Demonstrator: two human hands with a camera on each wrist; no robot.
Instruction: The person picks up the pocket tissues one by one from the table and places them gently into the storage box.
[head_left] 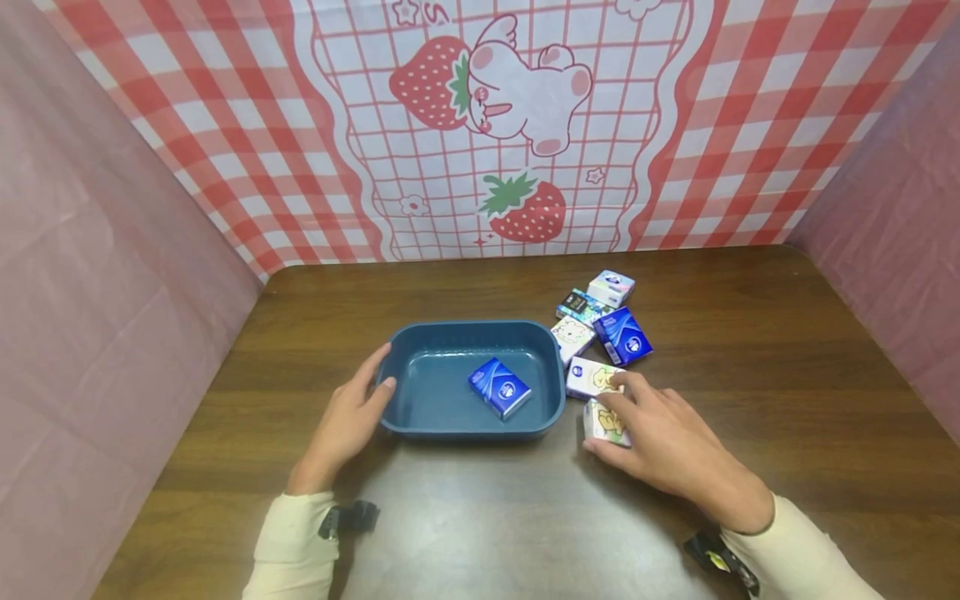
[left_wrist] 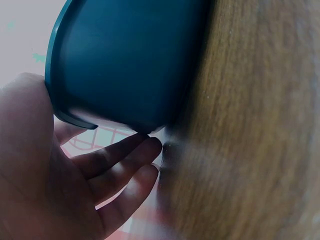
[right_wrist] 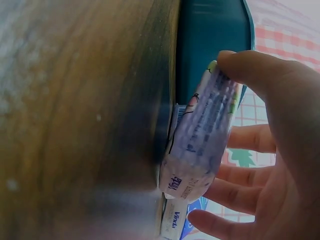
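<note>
My left hand (head_left: 348,417) grips the left end of a dark blue plastic basin (head_left: 472,432), thumb at the rim and other fingers along the outer wall. One blue pocket tissue pack (head_left: 500,387) lies inside the basin. Right of the basin, my right hand (head_left: 663,433) holds a white tissue pack with a yellow cartoon (head_left: 604,423) between thumb and fingers. The right wrist view shows this tissue pack (right_wrist: 202,132) tilted, its thumb-side end close to the basin wall (right_wrist: 215,35). Another white cartoon tissue pack (head_left: 589,377) lies right behind it, partly under my fingertips.
Behind the right hand lie more tissue packs: a blue one (head_left: 624,336), a white one with a line drawing (head_left: 574,335), a dark patterned one (head_left: 576,305) and a pale one (head_left: 611,287). A checked strawberry cloth (head_left: 525,167) hangs behind the wooden table (head_left: 480,525).
</note>
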